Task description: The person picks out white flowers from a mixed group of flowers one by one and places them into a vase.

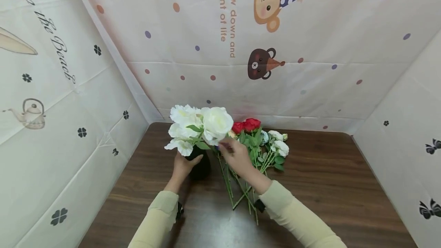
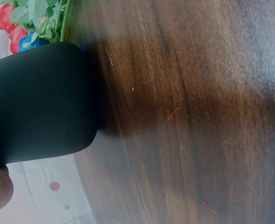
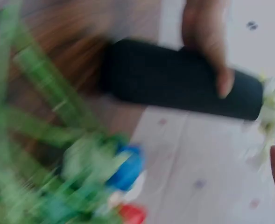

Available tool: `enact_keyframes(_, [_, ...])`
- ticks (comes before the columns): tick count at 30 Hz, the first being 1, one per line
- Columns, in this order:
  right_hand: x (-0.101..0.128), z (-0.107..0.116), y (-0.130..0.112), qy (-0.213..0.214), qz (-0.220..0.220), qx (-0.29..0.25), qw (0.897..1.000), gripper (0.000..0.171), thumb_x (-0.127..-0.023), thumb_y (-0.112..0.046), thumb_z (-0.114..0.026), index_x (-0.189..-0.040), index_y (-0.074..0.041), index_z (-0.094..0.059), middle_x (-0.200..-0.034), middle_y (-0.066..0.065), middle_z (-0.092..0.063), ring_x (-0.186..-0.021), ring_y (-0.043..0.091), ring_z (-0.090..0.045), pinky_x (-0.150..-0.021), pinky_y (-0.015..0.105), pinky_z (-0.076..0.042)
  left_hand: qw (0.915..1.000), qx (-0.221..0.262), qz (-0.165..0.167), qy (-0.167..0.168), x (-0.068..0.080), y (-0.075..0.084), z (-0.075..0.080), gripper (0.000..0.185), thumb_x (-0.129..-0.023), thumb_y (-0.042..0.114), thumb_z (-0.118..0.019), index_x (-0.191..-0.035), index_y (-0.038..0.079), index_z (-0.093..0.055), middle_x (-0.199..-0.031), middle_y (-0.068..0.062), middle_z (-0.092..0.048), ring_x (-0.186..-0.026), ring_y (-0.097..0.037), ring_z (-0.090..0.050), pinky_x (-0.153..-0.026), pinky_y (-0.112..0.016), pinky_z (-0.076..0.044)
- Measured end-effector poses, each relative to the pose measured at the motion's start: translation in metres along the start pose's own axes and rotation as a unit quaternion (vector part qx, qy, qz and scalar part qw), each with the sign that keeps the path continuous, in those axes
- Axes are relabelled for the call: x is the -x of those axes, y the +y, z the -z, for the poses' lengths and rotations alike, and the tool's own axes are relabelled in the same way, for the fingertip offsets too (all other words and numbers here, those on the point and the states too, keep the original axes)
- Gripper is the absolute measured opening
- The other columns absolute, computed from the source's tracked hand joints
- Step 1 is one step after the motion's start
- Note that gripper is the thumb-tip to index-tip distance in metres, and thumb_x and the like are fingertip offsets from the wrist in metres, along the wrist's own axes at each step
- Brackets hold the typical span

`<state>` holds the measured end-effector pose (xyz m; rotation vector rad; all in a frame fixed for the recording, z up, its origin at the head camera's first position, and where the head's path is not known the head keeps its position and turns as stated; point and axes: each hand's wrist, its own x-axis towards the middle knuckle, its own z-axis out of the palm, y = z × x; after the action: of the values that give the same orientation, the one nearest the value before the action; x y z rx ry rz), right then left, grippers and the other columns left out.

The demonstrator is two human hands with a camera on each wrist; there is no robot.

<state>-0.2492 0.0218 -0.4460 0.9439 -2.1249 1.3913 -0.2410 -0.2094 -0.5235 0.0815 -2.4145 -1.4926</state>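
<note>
The left hand [image 1: 181, 165] grips the side of a matte black cylindrical vase [image 1: 200, 167] standing upright on the dark wood-grain table [image 1: 327, 171], white artificial peonies [image 1: 200, 127] rising from its mouth. The right hand [image 1: 236, 156] reaches to the blooms' right edge, fingers lightly bent; whether they pinch anything cannot be told. Beneath it lies a loose bunch of red and white roses on green stems [image 1: 262, 144].

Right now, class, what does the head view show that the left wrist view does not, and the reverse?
Only the head view shows the white flowers in the black vase, both hands, and the right hand at a bloom. Only the left wrist view shows red threads on the table. Both show the vase, table and red flowers.
</note>
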Motion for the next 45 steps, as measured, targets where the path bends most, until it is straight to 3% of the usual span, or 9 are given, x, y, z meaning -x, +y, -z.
enact_keyframes(2, [0.012,0.017,0.017,0.028,-0.025,0.003,0.999,0.011,-0.093,0.004,-0.069,-0.104,0.003,-0.070,-0.090,0.018,-0.074,-0.077,0.025,-0.073,-0.067,0.027,-0.061,1.0000,0.006,0.006,0.001,0.001,0.000,-0.001,0.089,-0.086,0.016,-0.082,-0.156,-0.001,-0.029,-0.153,-0.029,-0.046,-0.144,-0.045,-0.045,-0.115,-0.063,-0.041])
enact_keyframes(5, [0.031,0.045,0.043,0.032,-0.145,0.018,0.989,0.012,-0.097,-0.003,-0.068,-0.106,0.003,-0.073,-0.089,0.018,-0.075,-0.073,0.014,-0.069,-0.065,0.021,-0.056,0.9999,0.006,0.014,0.004,0.004,0.000,-0.002,0.088,-0.085,0.014,-0.083,-0.155,-0.002,-0.032,-0.152,-0.029,-0.047,-0.143,-0.045,-0.046,-0.116,-0.063,-0.040])
enact_keyframes(11, [0.066,0.093,0.099,-0.035,-0.371,0.088,0.924,0.023,-0.100,-0.011,-0.064,-0.104,0.008,-0.075,-0.082,0.020,-0.075,-0.062,0.007,-0.064,-0.060,0.026,-0.055,0.9999,0.009,0.015,0.001,0.005,-0.002,-0.003,0.088,-0.086,0.014,-0.083,-0.155,-0.003,-0.031,-0.152,-0.029,-0.047,-0.143,-0.044,-0.046,-0.116,-0.062,-0.040])
enact_keyframes(14, [0.080,0.104,0.117,-0.054,-0.447,0.067,0.890,0.029,-0.101,-0.016,-0.064,-0.097,0.010,-0.075,-0.078,0.019,-0.075,-0.060,0.011,-0.066,-0.061,0.030,-0.060,0.9999,0.011,0.010,0.002,0.002,-0.001,-0.003,0.088,-0.086,0.015,-0.082,-0.155,-0.002,-0.031,-0.152,-0.028,-0.047,-0.143,-0.044,-0.046,-0.116,-0.062,-0.040])
enact_keyframes(17, [0.090,0.104,0.126,-0.061,-0.492,0.022,0.868,0.035,-0.101,-0.021,-0.064,-0.100,0.013,-0.074,-0.078,0.016,-0.075,-0.060,0.011,-0.068,-0.062,0.030,-0.062,0.9999,0.011,0.011,0.003,0.000,0.000,-0.002,0.088,-0.086,0.016,-0.083,-0.155,-0.001,-0.030,-0.153,-0.028,-0.047,-0.143,-0.044,-0.046,-0.116,-0.062,-0.040])
enact_keyframes(23, [0.095,0.093,0.129,-0.023,-0.526,-0.030,0.850,0.036,-0.099,-0.018,-0.067,-0.114,0.014,-0.071,-0.080,0.011,-0.077,-0.060,0.007,-0.067,-0.060,0.025,-0.060,1.0000,0.001,0.005,-0.004,-0.002,0.000,-0.001,0.091,-0.086,0.017,-0.083,-0.157,0.001,-0.028,-0.155,-0.027,-0.045,-0.144,-0.044,-0.045,-0.116,-0.062,-0.040])
enact_keyframes(35, [0.087,0.090,0.123,0.050,-0.572,-0.125,0.809,0.029,-0.101,-0.008,-0.062,-0.119,0.015,-0.064,-0.073,-0.004,-0.069,-0.060,0.004,-0.067,-0.058,0.020,-0.058,1.0000,0.003,0.007,-0.003,0.000,-0.002,-0.003,0.088,-0.086,0.017,-0.083,-0.155,0.000,-0.031,-0.154,-0.027,-0.045,-0.145,-0.043,-0.045,-0.118,-0.062,-0.039])
enact_keyframes(41, [0.078,0.102,0.116,0.080,-0.563,-0.151,0.808,0.035,-0.101,-0.007,-0.061,-0.128,0.014,-0.053,-0.084,-0.002,-0.065,-0.064,0.004,-0.066,-0.064,0.020,-0.060,1.0000,-0.002,0.004,-0.003,-0.001,-0.001,-0.002,0.088,-0.086,0.017,-0.083,-0.155,0.000,-0.030,-0.154,-0.027,-0.045,-0.144,-0.043,-0.045,-0.117,-0.062,-0.040])
enact_keyframes(45, [0.070,0.108,0.110,0.075,-0.549,-0.141,0.821,0.043,-0.101,-0.008,-0.062,-0.135,0.013,-0.047,-0.099,0.004,-0.063,-0.070,0.004,-0.064,-0.070,0.021,-0.062,0.9999,-0.007,0.007,-0.004,-0.002,-0.001,-0.001,0.089,-0.087,0.017,-0.083,-0.156,0.000,-0.029,-0.154,-0.027,-0.045,-0.144,-0.043,-0.045,-0.117,-0.061,-0.040])
